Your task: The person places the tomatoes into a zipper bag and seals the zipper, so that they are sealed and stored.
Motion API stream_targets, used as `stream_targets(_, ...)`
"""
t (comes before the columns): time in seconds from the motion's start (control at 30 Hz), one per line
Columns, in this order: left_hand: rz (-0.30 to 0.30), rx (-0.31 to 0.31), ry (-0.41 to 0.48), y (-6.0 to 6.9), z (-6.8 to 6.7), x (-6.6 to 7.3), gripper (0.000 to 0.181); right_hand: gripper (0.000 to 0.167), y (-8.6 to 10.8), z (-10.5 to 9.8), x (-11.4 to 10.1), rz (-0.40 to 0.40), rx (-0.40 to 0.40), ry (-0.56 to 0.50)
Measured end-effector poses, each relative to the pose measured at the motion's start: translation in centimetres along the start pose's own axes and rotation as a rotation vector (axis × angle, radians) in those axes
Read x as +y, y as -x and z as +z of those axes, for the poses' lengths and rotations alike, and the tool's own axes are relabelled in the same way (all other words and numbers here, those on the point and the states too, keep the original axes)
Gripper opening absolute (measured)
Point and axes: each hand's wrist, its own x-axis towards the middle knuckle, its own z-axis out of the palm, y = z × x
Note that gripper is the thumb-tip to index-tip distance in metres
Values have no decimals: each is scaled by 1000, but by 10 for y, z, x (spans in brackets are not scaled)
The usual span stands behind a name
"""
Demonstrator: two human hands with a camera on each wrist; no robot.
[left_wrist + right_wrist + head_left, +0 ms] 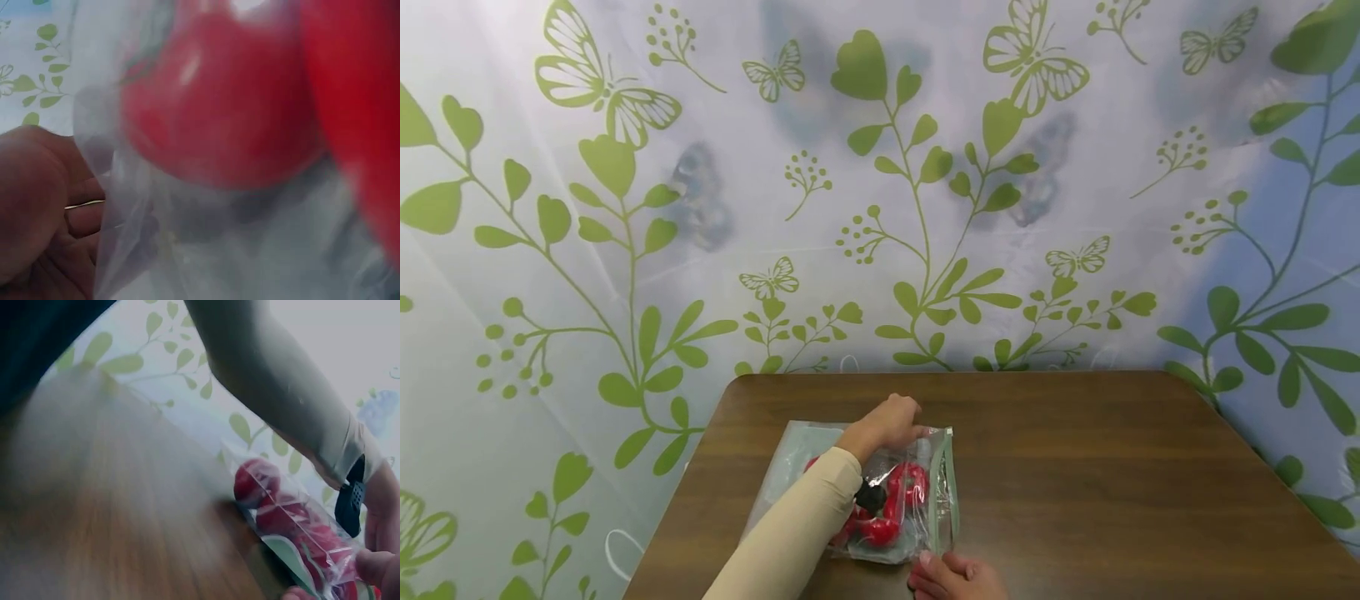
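Note:
A clear plastic zip bag (943,487) with a pale green zip strip lies on the table, its opening to the right. Inside are several glossy red round vegetables (880,531), tomatoes or peppers; one (225,106) fills much of the left wrist view, blurred. My left hand (891,423) reaches across the bag and grips its far edge near the zip end, its fingers (81,219) curled behind the plastic. At the near end of the zip strip, my right hand (962,579) pinches the bag's corner. Only a fingertip (297,594) of it shows in the right wrist view.
The brown wooden table (1112,483) extends to the right of the bag. Behind it hangs a white cloth (820,233) printed with green leaves and butterflies. My left forearm in a beige sleeve (790,533) crosses over the bag, with a black wrist device (871,495).

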Motion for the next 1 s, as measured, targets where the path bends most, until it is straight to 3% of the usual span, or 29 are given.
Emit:
stream_targets(0.17,3,-26,-14,-11,7,-11,26,36,1,5,-6,-31,6,24)
stream_targets(0.23,20,-19,-22,-24,18,-26,22,32,2,5,-6,-53,15,23)
stream_targets(0.37,50,-8,-60,-43,30,-51,31,28,7,-1,-8,-124,26,0)
stream_targets(0.4,46,-7,-69,-42,28,-53,32,28,9,-3,-9,-148,24,-10)
stream_targets(0.43,40,-11,-70,-41,24,-53,34,28,10,-6,-10,-169,23,-20)
stream_targets(0.6,6,-61,-41,-7,-16,-27,42,34,16,-23,-22,-236,19,-19)
stream_targets(0.7,27,-49,-29,8,-29,-19,45,39,19,-34,-29,-250,33,-4)
stream_targets(0.8,3,-46,12,17,-33,-18,38,44,21,-42,-35,-304,76,26)
stream_targets(0.93,-51,-7,97,25,-34,-20,6,43,24,-51,-44,-384,156,118)
stream_targets(1.0,-71,35,142,29,-33,-21,14,42,26,-56,-49,-418,193,163)
